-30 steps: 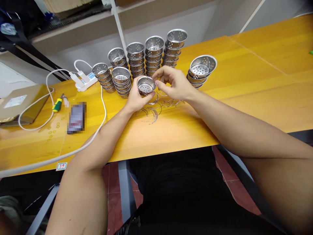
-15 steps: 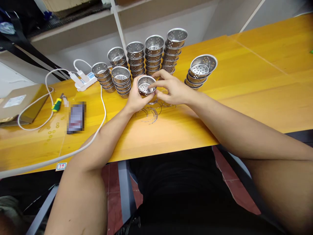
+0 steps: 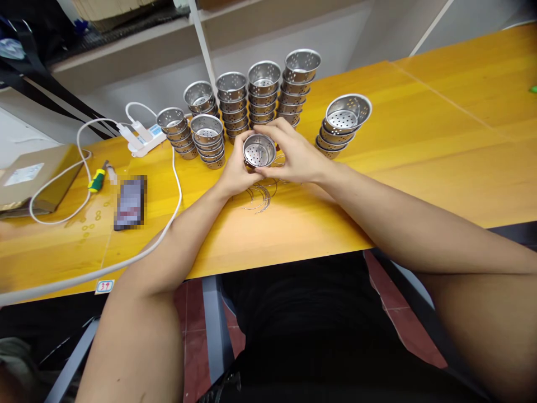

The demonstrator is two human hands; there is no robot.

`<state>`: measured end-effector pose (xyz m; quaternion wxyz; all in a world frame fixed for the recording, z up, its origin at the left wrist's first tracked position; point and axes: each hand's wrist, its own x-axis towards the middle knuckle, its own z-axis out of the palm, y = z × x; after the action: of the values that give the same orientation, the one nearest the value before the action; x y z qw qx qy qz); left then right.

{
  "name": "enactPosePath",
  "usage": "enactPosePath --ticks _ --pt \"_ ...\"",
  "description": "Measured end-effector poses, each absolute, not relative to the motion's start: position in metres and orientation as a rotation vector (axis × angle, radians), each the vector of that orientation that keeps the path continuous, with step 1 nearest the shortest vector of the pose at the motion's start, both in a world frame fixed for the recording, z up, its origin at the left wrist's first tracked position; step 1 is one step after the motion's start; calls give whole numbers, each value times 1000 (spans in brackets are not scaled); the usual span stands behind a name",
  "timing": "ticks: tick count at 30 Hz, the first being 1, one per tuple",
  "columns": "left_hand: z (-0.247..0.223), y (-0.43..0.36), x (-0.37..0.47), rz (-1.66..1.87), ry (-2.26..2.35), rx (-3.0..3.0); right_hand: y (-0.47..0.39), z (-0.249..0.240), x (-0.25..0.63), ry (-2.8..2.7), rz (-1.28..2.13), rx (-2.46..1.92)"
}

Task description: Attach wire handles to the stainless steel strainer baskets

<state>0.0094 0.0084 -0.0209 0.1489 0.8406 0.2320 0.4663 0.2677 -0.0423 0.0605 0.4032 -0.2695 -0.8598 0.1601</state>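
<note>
Between both hands is a perforated metal cup (image 3: pixel 253 154), its open top facing me and a thin wire running across its mouth. My left hand (image 3: pixel 235 170) grips the cup's left side, thumb at the lower rim. On the other side my right hand (image 3: pixel 296 151) holds it, fingers over the far rim and thumb at the near one. Below the hands, loose curved wires (image 3: pixel 262 198) lie on the yellow table (image 3: pixel 285 229). Just behind stand stacks of similar cups (image 3: pixel 207 134). A shorter cup stack (image 3: pixel 342 120), its top cup tilted, is to the right.
On the left lie a phone (image 3: pixel 130 202) with a blurred screen, a yellow-green handled tool (image 3: pixel 97 180) and a cardboard box (image 3: pixel 37 176). A white power strip (image 3: pixel 146 143) feeds a white cable (image 3: pixel 179 179) that passes over my left forearm. A partition wall (image 3: pixel 293 33) rises behind.
The cup has shifted slightly right and nearer me. My right fingers have come out of its inside onto the rim, and a wire now shows across the mouth.
</note>
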Motion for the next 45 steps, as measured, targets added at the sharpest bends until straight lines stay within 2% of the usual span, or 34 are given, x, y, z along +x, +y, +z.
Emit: enactPosePath --ticks 5,14,19,35,45 --pt "-17 -3 13 1245 754 2373 -33 62 281 -2052 317 -813" --pt "-22 2 3 1195 789 2340 -9 22 287 -2009 431 -1050" --pt "-16 -6 2 1052 865 2322 -8 33 293 -2003 453 -1236" --pt "2 -24 6 982 931 2328 20 32 334 -2038 354 -1468" --pt "3 -24 8 980 926 2318 -2 68 338 -2166 433 -1857"
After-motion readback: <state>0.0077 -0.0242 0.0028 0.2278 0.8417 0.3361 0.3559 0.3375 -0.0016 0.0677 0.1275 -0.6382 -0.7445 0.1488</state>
